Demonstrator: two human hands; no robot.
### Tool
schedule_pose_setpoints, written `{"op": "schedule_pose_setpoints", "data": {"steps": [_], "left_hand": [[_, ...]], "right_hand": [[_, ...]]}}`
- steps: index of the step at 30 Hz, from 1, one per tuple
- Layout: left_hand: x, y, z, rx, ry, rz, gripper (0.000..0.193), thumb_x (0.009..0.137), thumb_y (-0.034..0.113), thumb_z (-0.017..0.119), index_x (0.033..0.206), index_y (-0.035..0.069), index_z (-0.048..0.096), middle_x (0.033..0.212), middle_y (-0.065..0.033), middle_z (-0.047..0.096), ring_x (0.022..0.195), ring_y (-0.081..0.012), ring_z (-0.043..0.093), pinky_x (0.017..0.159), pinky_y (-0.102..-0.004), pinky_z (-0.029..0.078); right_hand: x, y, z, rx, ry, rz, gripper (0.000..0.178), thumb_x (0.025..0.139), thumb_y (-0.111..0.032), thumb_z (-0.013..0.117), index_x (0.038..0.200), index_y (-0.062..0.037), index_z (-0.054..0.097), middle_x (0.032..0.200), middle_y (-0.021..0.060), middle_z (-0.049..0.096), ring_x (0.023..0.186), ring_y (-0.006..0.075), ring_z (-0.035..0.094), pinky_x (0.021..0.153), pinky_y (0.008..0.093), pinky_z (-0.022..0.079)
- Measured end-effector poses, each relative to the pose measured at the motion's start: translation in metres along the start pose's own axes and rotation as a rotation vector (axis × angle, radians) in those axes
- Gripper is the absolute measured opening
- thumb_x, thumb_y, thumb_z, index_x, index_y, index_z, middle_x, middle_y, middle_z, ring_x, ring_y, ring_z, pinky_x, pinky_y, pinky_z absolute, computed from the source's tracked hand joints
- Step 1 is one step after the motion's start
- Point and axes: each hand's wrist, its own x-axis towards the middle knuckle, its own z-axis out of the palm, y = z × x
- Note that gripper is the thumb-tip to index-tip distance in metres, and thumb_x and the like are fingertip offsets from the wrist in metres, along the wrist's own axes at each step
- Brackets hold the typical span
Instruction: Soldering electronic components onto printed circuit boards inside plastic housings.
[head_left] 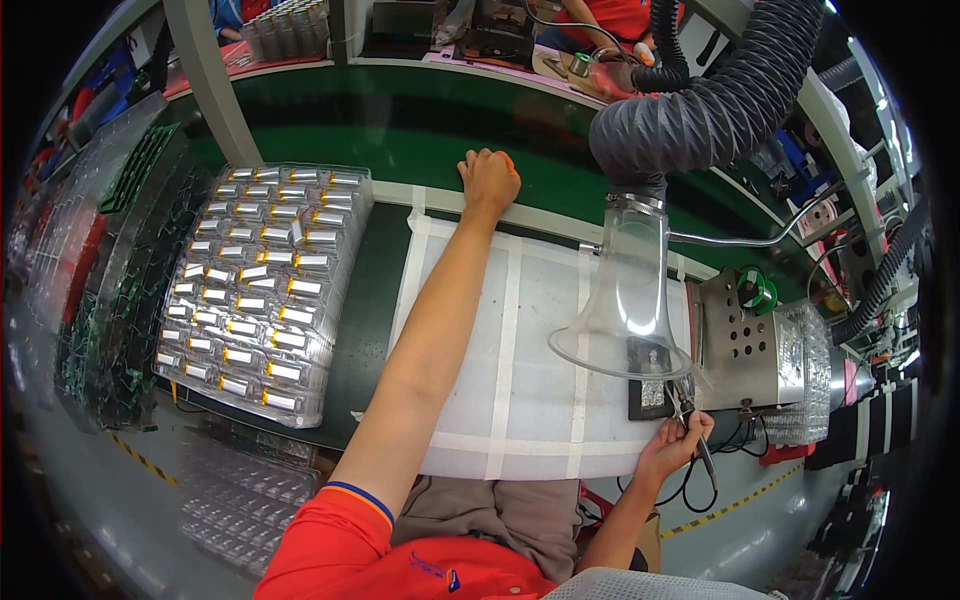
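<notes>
My left hand is stretched out over the green conveyor belt beyond the bench's far rail. Its fingers are curled, and a bit of orange shows at its edge; what they hold, if anything, is hidden. Low on the right, my right hand is closed round a soldering iron, its cable hanging below. Just beyond that hand lies a dark tray with silvery bits in it, partly behind the clear rim of a fume hood. A white work mat crossed by tape strips lies under my left forearm.
Left of the mat stands a stack of clear blister trays holding many silver battery cells. A perforated metal box with a green solder reel stands at right. A black hose hangs overhead. Co-workers sit across the belt.
</notes>
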Motion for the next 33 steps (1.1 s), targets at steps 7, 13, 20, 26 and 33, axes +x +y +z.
{"op": "schedule_pose_setpoints", "data": {"steps": [7,13,20,26,33], "left_hand": [[0.0005,-0.0008,0.0005,-0.010,-0.011,-0.001,0.012,0.077,0.004,0.060,0.082,0.007,0.071,0.100,-0.0105,0.065,0.102,-0.0292,0.052,0.091,-0.0409,0.037],[0.0001,-0.0010,0.0009,-0.017,0.010,0.005,0.012,0.076,0.004,0.060,0.080,0.007,0.071,0.100,-0.0107,0.065,0.101,-0.0296,0.052,0.091,-0.0410,0.037],[0.0006,-0.0012,0.0013,-0.025,0.010,0.001,0.012,0.076,0.004,0.060,0.080,0.007,0.071,0.100,-0.0108,0.065,0.102,-0.0301,0.052,0.091,-0.0414,0.037],[0.0011,-0.0016,0.0019,-0.029,0.005,-0.001,0.012,0.075,0.004,0.061,0.080,0.007,0.071,0.100,-0.0109,0.065,0.103,-0.0303,0.052,0.092,-0.0413,0.037],[0.0005,-0.0015,0.0016,-0.036,0.010,0.001,0.012,0.075,0.004,0.061,0.081,0.007,0.071,0.101,-0.0106,0.065,0.103,-0.0299,0.051,0.092,-0.0410,0.037]], "right_hand": [[0.0014,0.0011,-0.0023,0.000,-0.005,-0.003,0.009,0.094,-0.012,0.050,0.087,-0.0091,0.045,0.060,-0.0053,0.032,0.046,0.0035,0.027,0.041,0.0195,0.023],[0.0027,0.0024,-0.0044,0.004,-0.012,-0.003,0.009,0.094,-0.013,0.051,0.087,-0.0092,0.045,0.060,-0.0053,0.032,0.047,0.0036,0.027,0.041,0.0197,0.023],[0.0033,0.0033,-0.0058,0.003,-0.002,-0.001,0.009,0.094,-0.013,0.051,0.087,-0.0092,0.045,0.060,-0.0052,0.031,0.046,0.0038,0.027,0.041,0.0196,0.024],[0.0028,0.0026,-0.0048,0.009,-0.008,-0.003,0.010,0.093,-0.013,0.051,0.087,-0.0092,0.045,0.060,-0.0052,0.031,0.046,0.0038,0.027,0.041,0.0196,0.024],[0.0019,0.0019,-0.0041,0.007,-0.012,-0.004,0.010,0.094,-0.013,0.051,0.087,-0.0094,0.045,0.060,-0.0053,0.032,0.046,0.0036,0.027,0.042,0.0193,0.024]]}}
